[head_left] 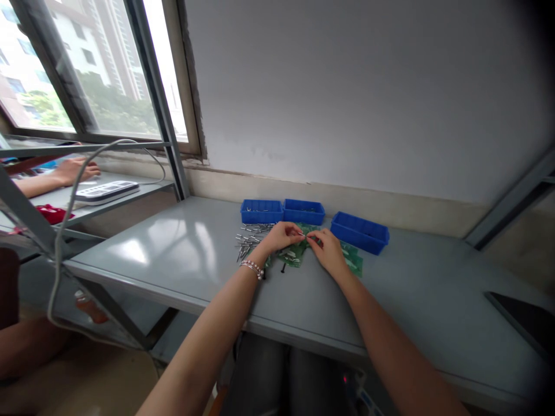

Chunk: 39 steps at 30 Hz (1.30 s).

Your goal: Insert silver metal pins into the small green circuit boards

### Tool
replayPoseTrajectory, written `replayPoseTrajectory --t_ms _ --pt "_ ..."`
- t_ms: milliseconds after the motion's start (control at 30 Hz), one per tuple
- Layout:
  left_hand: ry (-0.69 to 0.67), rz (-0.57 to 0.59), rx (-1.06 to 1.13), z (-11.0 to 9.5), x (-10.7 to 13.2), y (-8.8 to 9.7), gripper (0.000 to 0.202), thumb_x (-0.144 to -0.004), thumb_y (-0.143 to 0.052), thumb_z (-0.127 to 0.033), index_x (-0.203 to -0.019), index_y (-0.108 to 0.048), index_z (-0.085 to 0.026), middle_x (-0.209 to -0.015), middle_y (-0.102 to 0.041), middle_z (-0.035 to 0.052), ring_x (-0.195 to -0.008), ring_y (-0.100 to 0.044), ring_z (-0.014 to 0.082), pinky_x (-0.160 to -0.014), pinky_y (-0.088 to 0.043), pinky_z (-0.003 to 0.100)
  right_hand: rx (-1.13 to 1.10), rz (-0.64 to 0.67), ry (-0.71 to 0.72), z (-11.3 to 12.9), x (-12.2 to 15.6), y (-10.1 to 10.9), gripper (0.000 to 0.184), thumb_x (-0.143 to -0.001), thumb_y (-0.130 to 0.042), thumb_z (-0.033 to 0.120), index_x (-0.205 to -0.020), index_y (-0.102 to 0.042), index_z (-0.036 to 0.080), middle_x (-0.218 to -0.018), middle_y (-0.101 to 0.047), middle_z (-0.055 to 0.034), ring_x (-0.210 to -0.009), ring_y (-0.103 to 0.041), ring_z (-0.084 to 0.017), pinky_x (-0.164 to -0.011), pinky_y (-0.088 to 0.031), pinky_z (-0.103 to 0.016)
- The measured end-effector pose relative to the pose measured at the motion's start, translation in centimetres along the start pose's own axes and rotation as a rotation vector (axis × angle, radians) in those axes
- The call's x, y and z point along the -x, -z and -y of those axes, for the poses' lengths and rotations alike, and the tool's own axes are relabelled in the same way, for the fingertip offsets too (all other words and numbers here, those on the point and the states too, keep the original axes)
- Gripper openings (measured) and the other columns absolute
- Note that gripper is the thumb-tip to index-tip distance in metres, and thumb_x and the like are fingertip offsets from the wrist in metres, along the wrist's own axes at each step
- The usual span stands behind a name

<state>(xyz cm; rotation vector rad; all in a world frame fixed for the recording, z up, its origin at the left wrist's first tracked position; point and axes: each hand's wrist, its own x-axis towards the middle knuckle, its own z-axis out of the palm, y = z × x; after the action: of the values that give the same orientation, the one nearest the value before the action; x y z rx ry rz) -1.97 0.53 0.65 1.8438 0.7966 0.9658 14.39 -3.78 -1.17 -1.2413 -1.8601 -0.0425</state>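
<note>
My left hand (pixel 284 236) and my right hand (pixel 326 247) meet fingertip to fingertip over green plastic bags (pixel 295 256) on the grey table. Both hands are pinched closed. Whatever lies between the fingertips is too small to make out. Beside my left hand, a pile of silvery metal pins or rivets (pixel 249 238) spreads over the table. A dark screw (pixel 283 268) stands near the bags, in front of my hands. Another green bag (pixel 353 259) shows past my right hand.
Behind my hands stand a left blue bin (pixel 262 219) and a middle blue bin (pixel 310 219), both with small parts; a third blue bin (pixel 359 240) is to the right. A black flat object (pixel 522 320) lies at far right. Another person's hand (pixel 77 170) rests at the neighbouring table.
</note>
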Motion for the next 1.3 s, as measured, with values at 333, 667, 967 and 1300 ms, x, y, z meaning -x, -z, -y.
replayPoseTrajectory --t_ms 333,667,967,1300 --pt "0.026 -0.013 -0.057 -0.7 0.3 0.0 0.02 -0.065 -0.065 -0.027 -0.071 -0.062 -0.009 -0.057 -0.056 -0.0002 -0.053 -0.048 0.009 -0.053 -0.037 0.02 -0.003 -0.005 0.003 0.2 0.0 0.1 0.018 -0.081 -0.048 0.026 -0.081 -0.064 0.017 -0.072 -0.05 -0.0032 -0.06 -0.05 -0.015 -0.059 -0.041 -0.027" --pt "0.04 -0.001 -0.123 -0.9 0.5 0.1 0.022 -0.067 -0.063 -0.029 -0.075 -0.064 -0.008 -0.057 -0.055 0.0001 -0.052 -0.045 0.0082 -0.05 -0.034 0.019 -0.002 -0.019 0.0 0.4 -0.1 0.2 0.018 -0.081 -0.048 0.027 -0.081 -0.064 0.017 -0.073 -0.051 -0.0039 -0.06 -0.051 -0.015 -0.058 -0.04 -0.027" --pt "0.057 -0.003 -0.142 -1.0 0.6 0.1 0.027 -0.067 -0.062 -0.034 -0.074 -0.065 -0.008 -0.056 -0.055 0.0004 -0.05 -0.045 0.0087 -0.048 -0.033 0.019 -0.003 -0.017 -0.004 0.4 -0.1 0.2 0.018 -0.08 -0.049 0.026 -0.081 -0.064 0.017 -0.073 -0.052 -0.0039 -0.061 -0.051 -0.015 -0.06 -0.041 -0.027" --pt "0.044 0.033 -0.093 -1.3 0.8 0.1 0.026 -0.067 -0.064 -0.029 -0.081 -0.066 -0.007 -0.069 -0.063 0.0055 -0.06 -0.053 0.0109 -0.053 -0.039 0.019 -0.004 -0.019 0.002 0.2 -0.1 0.2 0.02 -0.082 -0.049 0.029 -0.084 -0.065 0.019 -0.073 -0.052 -0.0043 -0.061 -0.051 -0.016 -0.058 -0.041 -0.028"
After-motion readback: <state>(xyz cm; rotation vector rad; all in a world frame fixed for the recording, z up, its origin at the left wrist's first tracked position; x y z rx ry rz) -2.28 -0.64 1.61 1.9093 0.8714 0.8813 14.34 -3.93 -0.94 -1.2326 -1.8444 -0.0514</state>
